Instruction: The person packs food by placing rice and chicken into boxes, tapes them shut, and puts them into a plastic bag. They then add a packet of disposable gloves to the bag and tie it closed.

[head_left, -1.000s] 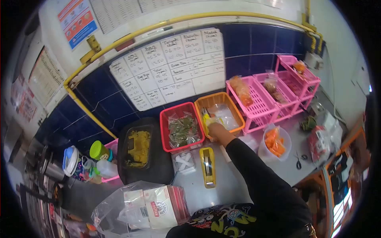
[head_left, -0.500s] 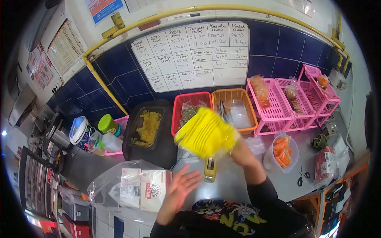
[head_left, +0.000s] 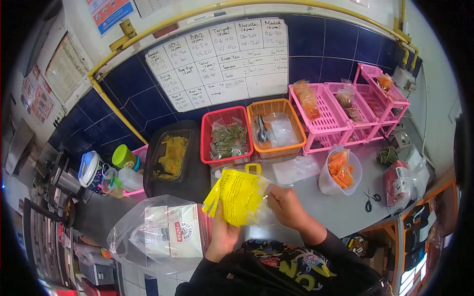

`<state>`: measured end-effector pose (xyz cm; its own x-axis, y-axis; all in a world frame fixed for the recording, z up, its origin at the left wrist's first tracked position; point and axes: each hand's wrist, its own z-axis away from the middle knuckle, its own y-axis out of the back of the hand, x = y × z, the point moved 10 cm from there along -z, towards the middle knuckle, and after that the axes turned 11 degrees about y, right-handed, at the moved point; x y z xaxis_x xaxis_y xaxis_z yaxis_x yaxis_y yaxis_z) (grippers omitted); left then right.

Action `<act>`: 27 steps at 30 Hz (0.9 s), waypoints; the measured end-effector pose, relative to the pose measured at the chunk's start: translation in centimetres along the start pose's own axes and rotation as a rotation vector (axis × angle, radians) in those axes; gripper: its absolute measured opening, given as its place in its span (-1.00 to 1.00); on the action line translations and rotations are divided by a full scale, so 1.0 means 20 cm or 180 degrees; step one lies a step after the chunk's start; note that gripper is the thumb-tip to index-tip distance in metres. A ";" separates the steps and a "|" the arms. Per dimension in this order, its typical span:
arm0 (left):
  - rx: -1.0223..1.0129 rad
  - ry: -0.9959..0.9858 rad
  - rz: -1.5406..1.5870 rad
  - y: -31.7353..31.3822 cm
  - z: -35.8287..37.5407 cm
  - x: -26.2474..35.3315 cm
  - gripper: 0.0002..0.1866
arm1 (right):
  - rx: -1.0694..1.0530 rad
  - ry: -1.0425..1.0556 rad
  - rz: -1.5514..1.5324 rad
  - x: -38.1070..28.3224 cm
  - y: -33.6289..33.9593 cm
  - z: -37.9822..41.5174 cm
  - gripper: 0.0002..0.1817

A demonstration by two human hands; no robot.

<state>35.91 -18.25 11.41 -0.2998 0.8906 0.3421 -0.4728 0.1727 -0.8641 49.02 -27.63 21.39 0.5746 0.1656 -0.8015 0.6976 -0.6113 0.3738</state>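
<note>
Both of my hands hold a yellow packet with dark printed lines and clear plastic at its right side, above the steel counter. My left hand is closed around its lower left part, thumb on the front. On the right, my right hand is closed in a pinch on the clear plastic end. Just behind the packet sits a yellow tape dispenser, partly covered. Left of my left hand, a clear plastic bag encloses a white printed box.
A red basket holds small green-filled bags; an orange basket holds clear bags and tongs. Pink racks, a tub of orange packets and scissors are rightward. A tray of yellow food stands left.
The yellow packet has come down and closer to me. My left hand, open and empty before, now grips its left part. My right hand has lowered with it. The view has shifted slightly.
</note>
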 end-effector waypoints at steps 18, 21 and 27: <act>0.0282 0.0182 0.0135 0.19 -0.02 -0.10 -0.59 | 0.0226 0.0117 -0.0234 -0.07 0.02 0.00 -0.88; 0.0278 0.0131 0.0056 0.18 -0.03 -0.09 -0.58 | 0.0447 0.0437 -0.0518 -0.09 0.06 0.00 -0.84; 0.0336 0.0054 0.0037 0.20 -0.04 -0.07 -0.59 | 0.0726 0.0247 -0.1704 0.00 0.06 0.00 -0.79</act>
<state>35.10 -18.49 7.07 -0.2921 0.8994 0.3251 -0.5543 0.1178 -0.8239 49.92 -28.33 21.90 0.2032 0.5480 -0.8114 0.7945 -0.5767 -0.1905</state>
